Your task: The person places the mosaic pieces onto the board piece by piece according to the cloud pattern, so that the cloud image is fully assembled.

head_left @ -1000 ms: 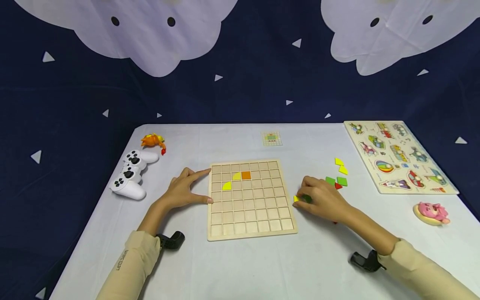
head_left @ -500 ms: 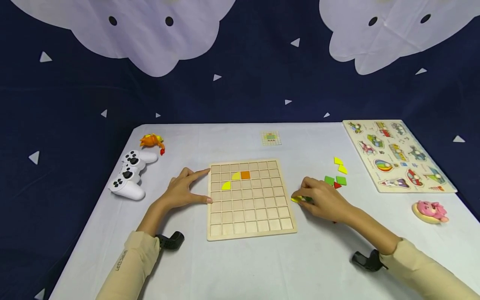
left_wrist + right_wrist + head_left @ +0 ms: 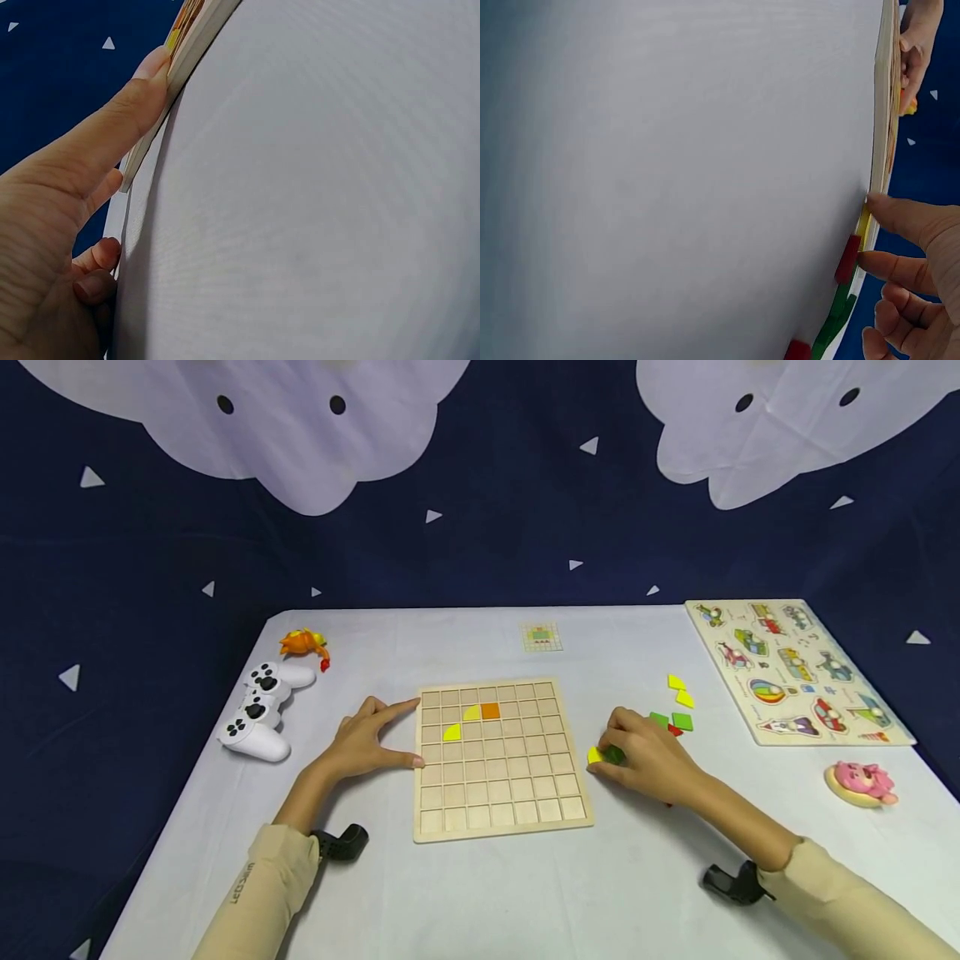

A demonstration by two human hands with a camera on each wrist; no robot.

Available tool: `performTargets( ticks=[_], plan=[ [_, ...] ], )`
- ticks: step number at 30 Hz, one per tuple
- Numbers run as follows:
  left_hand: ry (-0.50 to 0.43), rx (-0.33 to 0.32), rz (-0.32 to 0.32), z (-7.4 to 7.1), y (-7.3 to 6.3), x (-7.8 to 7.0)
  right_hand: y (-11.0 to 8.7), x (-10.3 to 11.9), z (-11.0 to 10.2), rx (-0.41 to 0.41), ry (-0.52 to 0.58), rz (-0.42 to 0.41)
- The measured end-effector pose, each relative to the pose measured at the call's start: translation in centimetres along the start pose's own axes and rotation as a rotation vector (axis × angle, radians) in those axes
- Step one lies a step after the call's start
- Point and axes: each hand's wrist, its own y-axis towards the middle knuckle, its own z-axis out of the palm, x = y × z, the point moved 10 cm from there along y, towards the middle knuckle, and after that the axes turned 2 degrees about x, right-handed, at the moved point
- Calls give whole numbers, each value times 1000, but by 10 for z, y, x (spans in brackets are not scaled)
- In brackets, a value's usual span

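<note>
My left hand rests at the left edge of the wooden grid board, thumb and forefinger spread and touching its rim. Two yellow quarter-circle tiles and an orange square tile sit in the board's cells. Just right of the board, my right hand pinches a yellow tile with a rounded edge between thumb and forefinger, low at the tabletop. A dark green tile shows under the fingers. In the right wrist view, red tiles and green tiles lie beside the fingertips.
Green squares, a red tile and yellow tiles lie beyond my right hand. A small pattern card is behind the board. Around them are a picture puzzle, a pink toy, a white game controller and an orange toy.
The yellow tile in my right fingers has turned, its rounded edge now facing the board. My right hand has shifted very slightly right; the left hand stays at the board's edge.
</note>
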Motion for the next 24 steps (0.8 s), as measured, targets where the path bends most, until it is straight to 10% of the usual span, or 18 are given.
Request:
performTargets(
  ticks=[24],
  plan=[
    [-10,0,9,0,0,-1,21,4,-1,65,86,54]
  ],
)
